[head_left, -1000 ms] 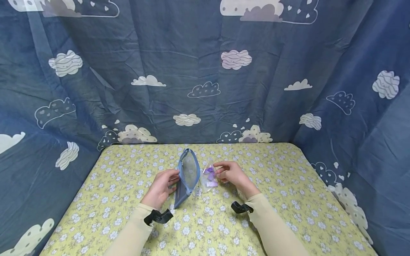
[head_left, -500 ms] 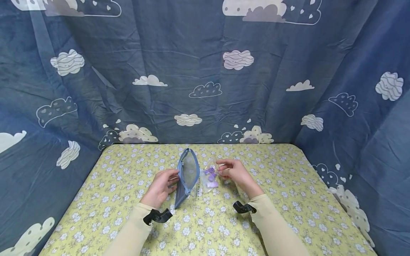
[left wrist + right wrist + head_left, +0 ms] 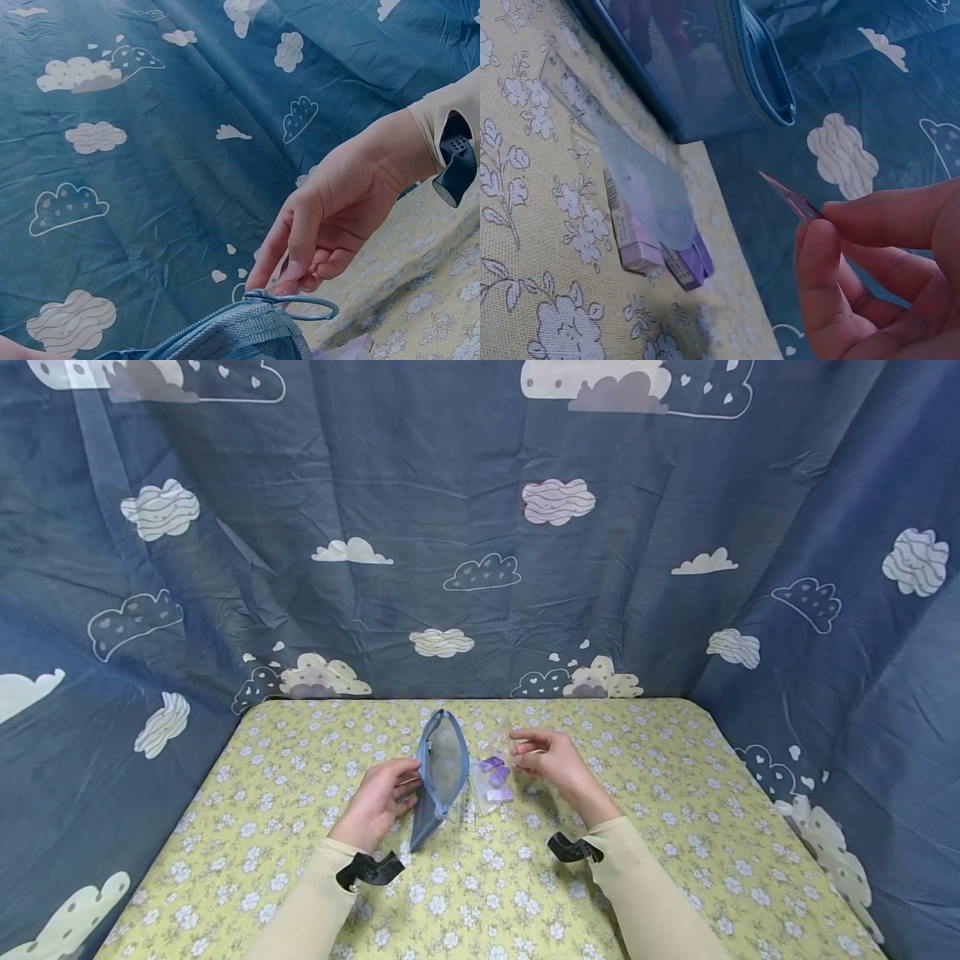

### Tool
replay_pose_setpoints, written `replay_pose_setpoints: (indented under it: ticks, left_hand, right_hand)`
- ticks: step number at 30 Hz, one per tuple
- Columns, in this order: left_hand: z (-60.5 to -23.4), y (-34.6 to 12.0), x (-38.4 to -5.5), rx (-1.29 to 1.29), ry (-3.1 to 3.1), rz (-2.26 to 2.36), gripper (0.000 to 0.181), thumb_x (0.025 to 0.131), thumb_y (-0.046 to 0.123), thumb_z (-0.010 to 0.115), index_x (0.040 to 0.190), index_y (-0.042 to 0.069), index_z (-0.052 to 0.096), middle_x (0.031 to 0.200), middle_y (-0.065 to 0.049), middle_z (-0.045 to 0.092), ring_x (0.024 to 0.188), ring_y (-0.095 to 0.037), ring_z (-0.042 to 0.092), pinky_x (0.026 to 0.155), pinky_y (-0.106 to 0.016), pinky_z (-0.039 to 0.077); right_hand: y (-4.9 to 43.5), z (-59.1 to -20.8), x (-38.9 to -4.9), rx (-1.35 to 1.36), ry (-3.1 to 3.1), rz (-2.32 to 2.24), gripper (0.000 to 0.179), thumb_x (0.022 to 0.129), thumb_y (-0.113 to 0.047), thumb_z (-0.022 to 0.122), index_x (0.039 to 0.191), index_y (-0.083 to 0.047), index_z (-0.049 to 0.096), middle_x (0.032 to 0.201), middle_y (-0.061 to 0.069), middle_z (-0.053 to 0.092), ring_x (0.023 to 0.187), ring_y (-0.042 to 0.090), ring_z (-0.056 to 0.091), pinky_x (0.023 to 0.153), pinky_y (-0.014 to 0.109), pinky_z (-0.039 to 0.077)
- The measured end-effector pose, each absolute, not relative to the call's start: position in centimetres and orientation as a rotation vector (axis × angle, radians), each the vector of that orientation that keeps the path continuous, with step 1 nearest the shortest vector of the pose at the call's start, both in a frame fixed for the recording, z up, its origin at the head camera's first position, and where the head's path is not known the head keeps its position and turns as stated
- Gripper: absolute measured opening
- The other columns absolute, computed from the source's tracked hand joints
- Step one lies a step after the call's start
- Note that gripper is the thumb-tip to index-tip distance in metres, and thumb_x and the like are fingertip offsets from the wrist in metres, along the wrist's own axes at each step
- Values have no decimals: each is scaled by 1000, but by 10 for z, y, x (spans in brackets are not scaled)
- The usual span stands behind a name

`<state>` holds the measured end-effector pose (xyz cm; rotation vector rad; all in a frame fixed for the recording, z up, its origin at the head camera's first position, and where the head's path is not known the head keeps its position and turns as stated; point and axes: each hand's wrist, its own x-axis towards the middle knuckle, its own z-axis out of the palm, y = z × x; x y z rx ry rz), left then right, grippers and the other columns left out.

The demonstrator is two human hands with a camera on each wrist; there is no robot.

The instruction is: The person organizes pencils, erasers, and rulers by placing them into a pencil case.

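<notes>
A blue zip pouch (image 3: 444, 764) stands upright with its mouth unzipped, and its see-through side shows in the right wrist view. My left hand (image 3: 378, 802) holds it by the left side, fingers close to the rim; the left wrist view shows little of that hand. Right of the pouch, my right hand (image 3: 551, 766) pinches a thin, clear, pointed plastic triangle (image 3: 787, 193) between thumb and forefinger, raised above the table. Below it lie a pale lilac eraser box (image 3: 634, 232), a darker purple box (image 3: 690, 259) and a frosted plastic piece with a rounded end (image 3: 645, 187).
A clear ruler (image 3: 570, 90) lies beside the pouch's base. The zip pull ring (image 3: 315, 306) sticks out at the pouch's end. Under everything is a yellow flowered tablecloth (image 3: 300, 893), bounded by blue cloud-print curtains (image 3: 480, 527) at the back and sides.
My right hand has moved slightly up and to the right, away from the purple boxes, taking the clear triangle with it. The left hand and the pouch have stayed in place.
</notes>
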<state>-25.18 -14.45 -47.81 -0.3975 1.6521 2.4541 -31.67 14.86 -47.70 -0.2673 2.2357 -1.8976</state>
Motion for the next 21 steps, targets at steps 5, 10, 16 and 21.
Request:
replay_pose_setpoints:
  ticks: [5, 10, 16, 21]
  left_hand:
    - [-478, -145, -251, -387, 1653, 2453, 10, 94, 15, 69, 99, 6, 68, 100, -10, 66, 100, -29, 59, 99, -49, 37]
    - [-478, -146, -251, -393, 1640, 2456, 11, 94, 15, 68, 100, 6, 67, 101, -10, 64, 102, -30, 58, 100, -50, 37]
    - [-480, -146, -253, -404, 1639, 2456, 10, 94, 16, 68, 99, 7, 67, 100, -9, 65, 100, -29, 59, 97, -49, 38]
    - [-481, -146, -254, -413, 1651, 2451, 9, 95, 16, 68, 98, 7, 68, 100, -10, 64, 98, -28, 59, 95, -48, 38]
  right_hand:
    - [149, -473, -316, -256, 2250, -1927, 48, 91, 6, 66, 138, 0, 58, 115, 29, 63, 104, 41, 65, 82, 42, 56]
    - [149, -471, -317, -256, 2272, -1944, 45, 90, 8, 64, 134, -2, 63, 109, 24, 65, 94, 33, 68, 83, 47, 56]
    - [148, -469, -316, -252, 2255, -1979, 44, 91, 9, 61, 134, 1, 62, 104, 21, 66, 96, 41, 67, 81, 47, 56]
    - [149, -465, -316, -263, 2250, -2001, 43, 90, 9, 64, 132, -1, 64, 104, 21, 66, 97, 41, 67, 78, 40, 58]
